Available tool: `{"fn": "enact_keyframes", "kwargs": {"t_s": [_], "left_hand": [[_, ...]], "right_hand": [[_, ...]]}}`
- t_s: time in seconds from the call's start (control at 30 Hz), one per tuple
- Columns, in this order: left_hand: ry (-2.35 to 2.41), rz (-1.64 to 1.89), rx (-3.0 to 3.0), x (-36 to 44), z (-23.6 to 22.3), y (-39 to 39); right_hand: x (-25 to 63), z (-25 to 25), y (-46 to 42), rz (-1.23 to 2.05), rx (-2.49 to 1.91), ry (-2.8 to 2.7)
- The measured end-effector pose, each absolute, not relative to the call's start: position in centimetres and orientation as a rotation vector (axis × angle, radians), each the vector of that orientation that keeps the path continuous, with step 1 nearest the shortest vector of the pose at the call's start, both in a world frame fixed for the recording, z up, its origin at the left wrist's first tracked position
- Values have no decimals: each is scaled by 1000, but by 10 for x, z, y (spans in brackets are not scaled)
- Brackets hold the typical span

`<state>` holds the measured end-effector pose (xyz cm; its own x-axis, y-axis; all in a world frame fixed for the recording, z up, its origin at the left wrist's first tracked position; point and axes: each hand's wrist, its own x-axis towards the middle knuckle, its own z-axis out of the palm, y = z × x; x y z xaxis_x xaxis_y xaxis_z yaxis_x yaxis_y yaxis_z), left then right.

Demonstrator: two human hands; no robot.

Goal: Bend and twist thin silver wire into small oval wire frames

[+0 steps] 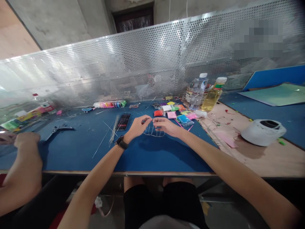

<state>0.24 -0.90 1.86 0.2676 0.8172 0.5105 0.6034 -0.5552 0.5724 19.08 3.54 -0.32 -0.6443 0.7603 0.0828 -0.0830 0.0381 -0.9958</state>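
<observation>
Over the blue table [147, 159] my two hands meet at a small wire frame [154, 135], made of thin silvery wires with a curved lower edge. My left hand [138, 126], with a dark watch at the wrist, pinches its upper edge. From the other side my right hand [168, 126] grips the same edge, fingers bent close to the left fingertips. The frame's top is partly hidden by the fingers. Left of my hands lie several loose straight wires [111, 136] and a dark phone [123, 122].
Coloured clay packets [171, 114] lie behind my hands, near a water bottle [197, 92] and a yellow-liquid bottle [213, 95]. A white roll [262, 132] stands right. Pliers-like tool [59, 129] and a co-worker's arm [27, 159] are left. A perforated metal screen [143, 63] borders the back.
</observation>
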Motion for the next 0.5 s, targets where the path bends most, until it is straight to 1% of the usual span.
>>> {"fn": "enact_keyframes", "kwargs": {"t_s": [0.17, 0.3, 0.37, 0.4, 0.43, 0.5], "left_hand": [[1299, 1170, 2245, -1, 13, -5], [1252, 1135, 2249, -3, 13, -4], [1231, 1138, 2271, -2, 16, -6], [1221, 1137, 2281, -2, 17, -8], [1216, 1129, 2296, -1, 19, -10], [1209, 1101, 2322, 0, 20, -13]], "right_hand": [[195, 1, 30, 889, -791, -2041], [203, 6, 28, 456, -814, -2201], [205, 9, 28, 352, -797, -2215], [205, 10, 28, 357, -794, -2203], [205, 11, 28, 402, -801, -2179], [204, 12, 29, 636, -838, -2106]]}}
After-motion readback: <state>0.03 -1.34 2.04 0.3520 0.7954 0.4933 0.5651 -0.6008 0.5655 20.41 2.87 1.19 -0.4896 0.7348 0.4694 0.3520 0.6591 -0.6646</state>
